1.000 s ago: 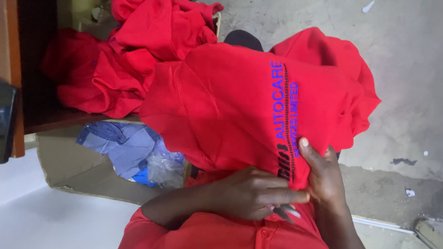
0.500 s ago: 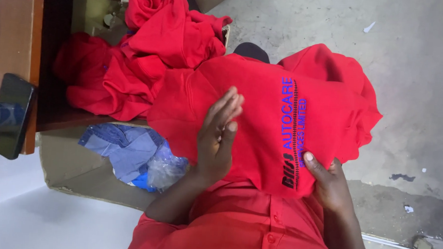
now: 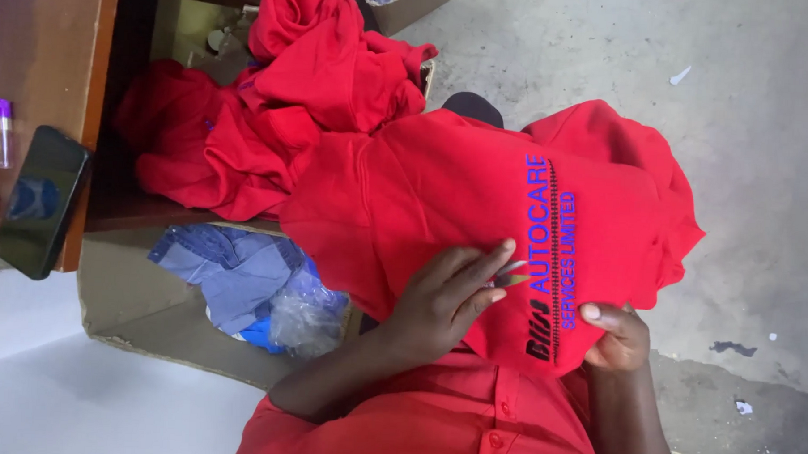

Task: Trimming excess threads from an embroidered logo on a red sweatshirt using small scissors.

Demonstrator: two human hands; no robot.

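Observation:
A red garment (image 3: 459, 193) with blue and black lettering lies spread over my lap. My left hand (image 3: 442, 300) rests on its lower part, fingers pointing at the lettering, with a small silvery tool (image 3: 512, 270) pinched between them. My right hand (image 3: 613, 337) grips the garment's near edge just below the lettering, thumb on top. I wear a red buttoned shirt (image 3: 469, 426).
A pile of red garments (image 3: 274, 115) fills the space under a wooden desk (image 3: 43, 53). A black phone (image 3: 40, 201) and a purple lighter (image 3: 0, 131) lie on the desk. Blue cloth and a plastic bag (image 3: 259, 289) sit in a cardboard box. Concrete floor (image 3: 739, 104) lies to the right.
My left hand has come down from the middle of the garment to the lettering, with the silvery tool showing between its fingers again. My right hand keeps its grip on the edge.

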